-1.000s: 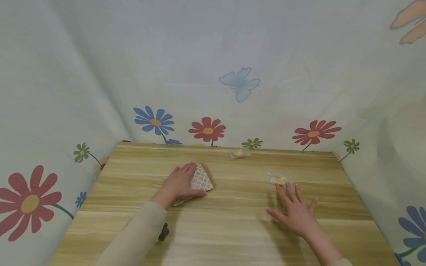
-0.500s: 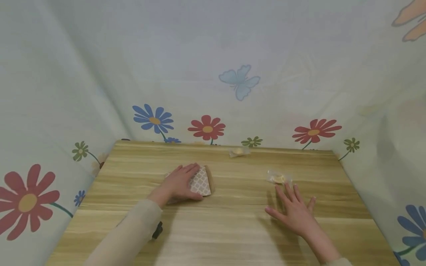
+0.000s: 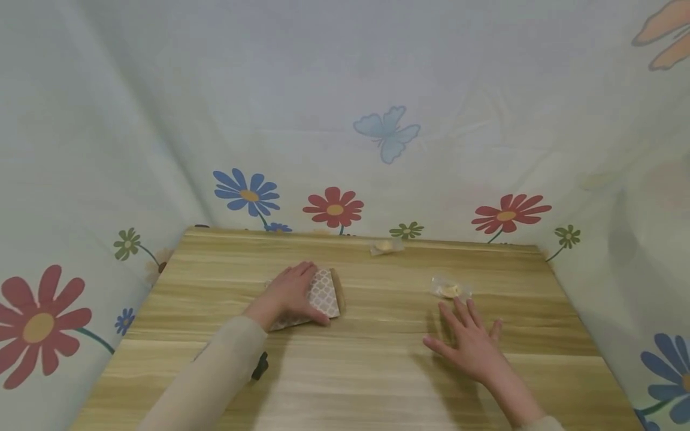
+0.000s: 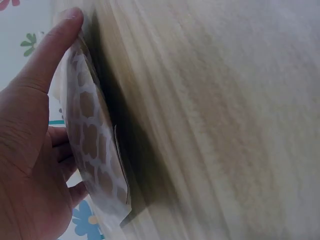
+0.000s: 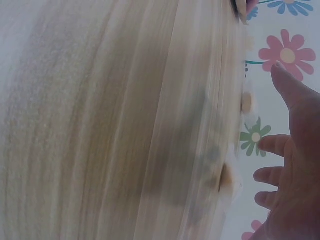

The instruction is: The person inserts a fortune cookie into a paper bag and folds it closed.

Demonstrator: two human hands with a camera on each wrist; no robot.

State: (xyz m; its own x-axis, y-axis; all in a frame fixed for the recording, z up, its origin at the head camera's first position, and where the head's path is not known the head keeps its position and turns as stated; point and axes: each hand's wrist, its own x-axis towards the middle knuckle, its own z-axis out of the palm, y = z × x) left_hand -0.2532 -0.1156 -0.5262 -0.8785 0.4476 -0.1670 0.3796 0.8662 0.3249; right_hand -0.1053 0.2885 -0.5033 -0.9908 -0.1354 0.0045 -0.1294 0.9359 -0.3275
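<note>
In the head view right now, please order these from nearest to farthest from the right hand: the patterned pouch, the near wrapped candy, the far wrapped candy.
From the right hand:
1. Near wrapped candy, just beyond the fingertips.
2. Far wrapped candy, at the table's back edge, farther left.
3. Patterned pouch, across the table on the left, under the left hand.

The counter (image 3: 377, 359) is pale wood-grain laminate, smooth and matt. The pouch (image 3: 323, 293) looks like matt printed paper. The candy wrapper (image 3: 450, 288) is clear glossy plastic. The backdrop (image 3: 345, 90) is printed cloth.
</note>
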